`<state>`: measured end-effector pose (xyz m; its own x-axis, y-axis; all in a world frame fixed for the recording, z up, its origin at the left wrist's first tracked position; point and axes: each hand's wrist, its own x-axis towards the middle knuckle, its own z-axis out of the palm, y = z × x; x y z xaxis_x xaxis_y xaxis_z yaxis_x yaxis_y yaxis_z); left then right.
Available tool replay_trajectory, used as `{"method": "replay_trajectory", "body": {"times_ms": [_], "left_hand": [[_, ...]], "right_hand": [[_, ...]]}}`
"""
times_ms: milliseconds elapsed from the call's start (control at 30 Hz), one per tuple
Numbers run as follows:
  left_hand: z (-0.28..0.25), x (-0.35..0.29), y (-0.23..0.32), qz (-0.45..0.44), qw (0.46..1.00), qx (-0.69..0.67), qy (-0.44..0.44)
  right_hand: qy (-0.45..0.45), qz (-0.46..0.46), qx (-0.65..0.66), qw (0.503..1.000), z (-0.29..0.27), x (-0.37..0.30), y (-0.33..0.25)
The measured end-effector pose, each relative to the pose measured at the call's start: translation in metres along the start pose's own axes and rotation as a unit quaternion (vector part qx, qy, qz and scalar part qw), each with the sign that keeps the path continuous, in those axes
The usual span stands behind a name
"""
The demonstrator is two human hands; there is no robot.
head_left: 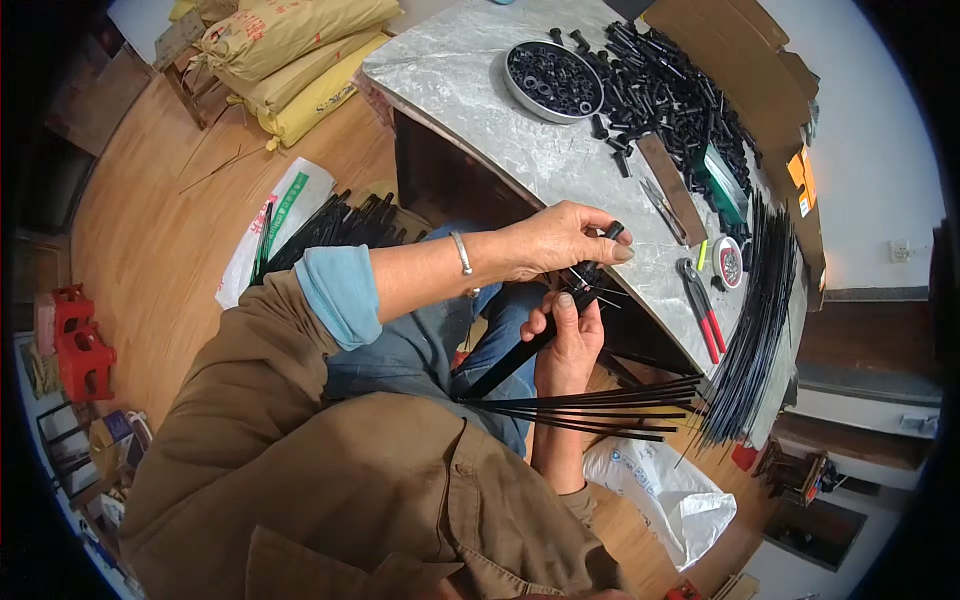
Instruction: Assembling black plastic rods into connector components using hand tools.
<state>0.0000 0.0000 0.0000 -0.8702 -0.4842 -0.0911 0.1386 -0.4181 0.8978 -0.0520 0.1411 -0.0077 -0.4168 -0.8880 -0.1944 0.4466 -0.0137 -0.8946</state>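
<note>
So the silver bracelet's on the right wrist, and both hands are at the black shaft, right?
No: the head view shows the silver bracelet on the left wrist. The left hand and right hand are both at the black shaft.

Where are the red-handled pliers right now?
In the head view, right of centre: the pliers lie on the table near its edge, just left of the long black rods.

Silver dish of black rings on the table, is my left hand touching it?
Apart: the head view shows bare grey tabletop between the silver dish and your left hand, whose fingertips are at a black part.
</note>
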Motion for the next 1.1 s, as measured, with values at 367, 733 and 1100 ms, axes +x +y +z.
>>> {"method": "replay_trajectory", "body": {"times_ms": [367, 733, 1100], "left_hand": [[0.002, -0.006, -0.002, 0.026, 0.992, 0.126, -0.011], [-0.011, -0.006, 0.004, -0.046, 0.993, -0.066, -0.085], [-0.01, -0.008, 0.001, -0.018, 0.998, -0.035, -0.043]], "right_hand": [[-0.003, -0.014, 0.001, 1.0, -0.005, 0.002, 0.004], [0.01, 0.0, 0.02, 1.0, -0.006, 0.001, 0.002], [0.011, -0.002, 0.013, 1.0, -0.005, 0.0, 0.0]]}}
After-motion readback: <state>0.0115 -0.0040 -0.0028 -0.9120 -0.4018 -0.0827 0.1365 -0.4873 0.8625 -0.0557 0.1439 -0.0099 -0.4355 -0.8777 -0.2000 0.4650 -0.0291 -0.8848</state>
